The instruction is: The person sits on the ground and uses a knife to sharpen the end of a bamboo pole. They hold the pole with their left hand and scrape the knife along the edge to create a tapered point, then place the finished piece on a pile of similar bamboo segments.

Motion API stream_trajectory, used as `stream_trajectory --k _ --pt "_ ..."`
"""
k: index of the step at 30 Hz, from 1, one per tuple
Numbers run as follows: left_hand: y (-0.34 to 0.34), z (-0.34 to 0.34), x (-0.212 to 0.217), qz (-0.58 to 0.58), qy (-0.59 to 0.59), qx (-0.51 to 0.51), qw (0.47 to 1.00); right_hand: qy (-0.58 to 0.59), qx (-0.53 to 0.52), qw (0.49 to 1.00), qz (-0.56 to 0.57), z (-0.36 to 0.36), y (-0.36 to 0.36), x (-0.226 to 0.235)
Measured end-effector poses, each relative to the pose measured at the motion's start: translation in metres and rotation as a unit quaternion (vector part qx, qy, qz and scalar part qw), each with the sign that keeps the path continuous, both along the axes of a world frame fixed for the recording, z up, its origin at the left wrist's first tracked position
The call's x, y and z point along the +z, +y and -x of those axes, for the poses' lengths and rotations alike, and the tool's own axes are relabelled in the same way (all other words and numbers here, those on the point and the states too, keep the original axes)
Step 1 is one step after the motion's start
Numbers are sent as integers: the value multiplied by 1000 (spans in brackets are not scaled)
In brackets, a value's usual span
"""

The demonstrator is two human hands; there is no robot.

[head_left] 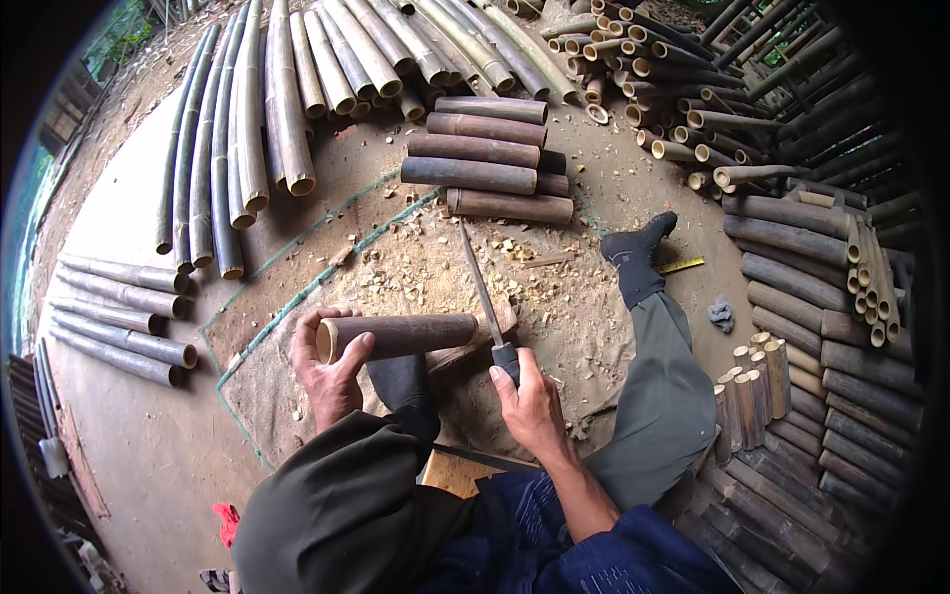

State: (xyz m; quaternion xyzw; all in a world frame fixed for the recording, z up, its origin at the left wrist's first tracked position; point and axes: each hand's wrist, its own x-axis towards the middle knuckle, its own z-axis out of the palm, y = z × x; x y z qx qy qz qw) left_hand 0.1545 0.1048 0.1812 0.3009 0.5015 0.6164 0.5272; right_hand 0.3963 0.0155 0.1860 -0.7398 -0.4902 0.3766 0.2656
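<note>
My left hand is closed around the near-left end of a short, dark brown bamboo section, thumb along its cut rim. The section lies roughly level, its right end close to a wooden block on the ground. In my right hand is the dark handle of a knife. Its long narrow blade points away from me, just right of the bamboo's end and apparently apart from it. Beneath both hands, a cloth mat is scattered with wood chips.
A stack of short bamboo sections lies just ahead. Long poles fan out at far left, with shorter ones below. Cut pieces and stacks fill the right. My booted foot stands near a yellow strip and grey rag.
</note>
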Motion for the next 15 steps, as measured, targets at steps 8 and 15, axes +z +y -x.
stream_trajectory --k 8,15 --pt "2 -9 5 3 33 -49 998 -131 21 991 12 3 -7 -86" --pt "0 8 -2 1 15 -41 999 -15 -9 990 -137 13 10 24"
